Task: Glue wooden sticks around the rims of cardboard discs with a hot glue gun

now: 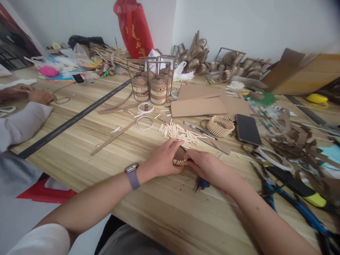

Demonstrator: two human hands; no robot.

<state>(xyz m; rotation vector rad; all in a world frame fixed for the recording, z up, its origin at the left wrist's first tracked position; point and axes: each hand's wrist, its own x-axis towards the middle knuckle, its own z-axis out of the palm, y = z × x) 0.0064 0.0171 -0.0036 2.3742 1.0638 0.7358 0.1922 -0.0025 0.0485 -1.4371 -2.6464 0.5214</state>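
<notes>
My left hand (164, 158) is closed around the left side of a small round cardboard piece (179, 156) edged with short wooden sticks. At its right side, the fingers of my right hand (203, 164) are pinched together against the stick edge; whether they hold a separate stick is too small to tell. Just beyond my hands lies a pile of short sticks (176, 131). A larger ring of upright sticks (220, 126) stands to the right of the pile. The tip of a dark blue tool (202, 184) shows beneath my right hand.
Finished stick-and-cardboard baskets (158, 86) with tall handles stand beyond flat cardboard (199, 108). A phone (248, 129), cutters (268, 186) and brown strips (294, 136) lie right. Another person's hands (39, 95) rest at the left. A red bag (134, 30) stands behind.
</notes>
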